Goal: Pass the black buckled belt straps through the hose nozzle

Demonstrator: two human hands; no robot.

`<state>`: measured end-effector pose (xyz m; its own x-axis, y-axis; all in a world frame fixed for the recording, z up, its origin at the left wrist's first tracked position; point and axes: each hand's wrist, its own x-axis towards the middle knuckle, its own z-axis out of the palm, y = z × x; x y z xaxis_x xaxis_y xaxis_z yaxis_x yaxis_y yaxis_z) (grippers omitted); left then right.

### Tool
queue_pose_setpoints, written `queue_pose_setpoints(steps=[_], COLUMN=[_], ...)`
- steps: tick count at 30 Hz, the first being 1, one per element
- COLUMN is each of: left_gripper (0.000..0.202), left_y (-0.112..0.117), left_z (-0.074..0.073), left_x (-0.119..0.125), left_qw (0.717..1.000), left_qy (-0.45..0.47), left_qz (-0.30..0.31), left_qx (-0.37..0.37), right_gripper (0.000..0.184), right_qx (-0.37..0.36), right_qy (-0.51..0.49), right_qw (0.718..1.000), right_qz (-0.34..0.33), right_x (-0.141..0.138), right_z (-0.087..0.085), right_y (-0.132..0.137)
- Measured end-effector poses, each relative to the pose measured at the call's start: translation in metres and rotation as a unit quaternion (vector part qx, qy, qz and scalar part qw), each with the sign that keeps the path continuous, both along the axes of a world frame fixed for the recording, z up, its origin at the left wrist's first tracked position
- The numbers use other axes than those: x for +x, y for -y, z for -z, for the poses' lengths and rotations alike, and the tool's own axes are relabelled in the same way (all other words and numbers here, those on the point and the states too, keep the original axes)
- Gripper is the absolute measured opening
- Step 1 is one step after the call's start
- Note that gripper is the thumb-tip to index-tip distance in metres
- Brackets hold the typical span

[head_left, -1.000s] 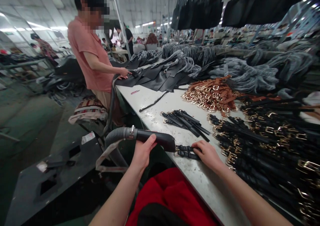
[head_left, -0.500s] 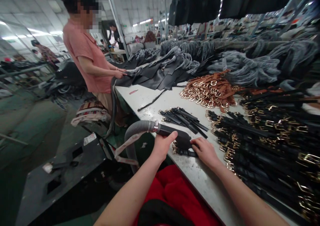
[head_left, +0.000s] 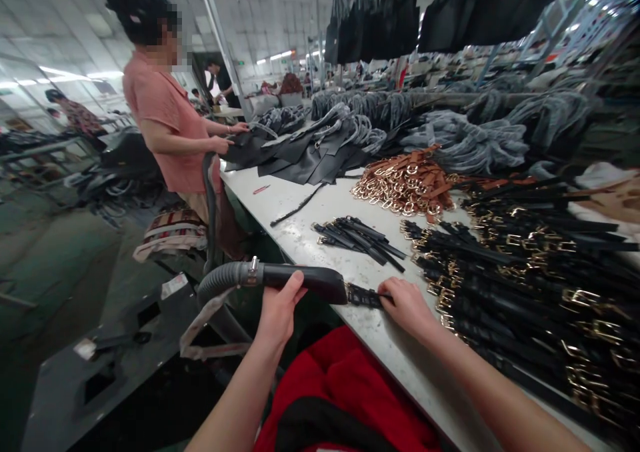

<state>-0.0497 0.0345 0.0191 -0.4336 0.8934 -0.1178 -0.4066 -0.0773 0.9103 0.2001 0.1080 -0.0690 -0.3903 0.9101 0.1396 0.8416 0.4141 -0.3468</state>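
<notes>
One smooth black nozzle (head_left: 323,284) with ribbed hose (head_left: 215,283) sits in left fingers (head_left: 291,288).

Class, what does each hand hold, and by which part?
Left hand: black nozzle, near its hose. Right hand: black strapping, by the end farther from the nozzle.

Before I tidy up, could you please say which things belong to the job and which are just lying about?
Belonging, it seems:
black nozzle on ribbed grey hose, in left hand
black buckled strap, at right hand
perhaps the similar black strap heap

Just lying about, apparently:
brown ringed straps
loose black strip
small red item
</notes>
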Motion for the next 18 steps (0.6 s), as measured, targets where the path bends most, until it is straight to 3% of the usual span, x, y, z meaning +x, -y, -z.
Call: queue_pose_setpoints(steps=[8,12,18], left_gripper=[0.034,0.040,0.042], left_y=[-0.025,-0.034,-0.043], left_z=[0.015,0.021,0.024], left_x=[0.047,0.045,0.048], left_qw=[0.997,0.996,0.998], left_qy=[-0.044,-0.031,0.022], left_qz=[0.070,0.081,0.046], left_qx=[-0.007,-0.026,-0.032], right_gripper=[0.013,0.013,0.013], right_qx=[-0.007,-0.007,-0.001], right_qy=[-0.072,-0.079,-0.065], right_qw=[0.997,0.997,0.998], right_qz=[0.000,-0.001,0.008], right_x=[0.004,0.004,0.001], right_z=[0.021,0.019,0.017], right_y=[0.008,0.007,0.010])
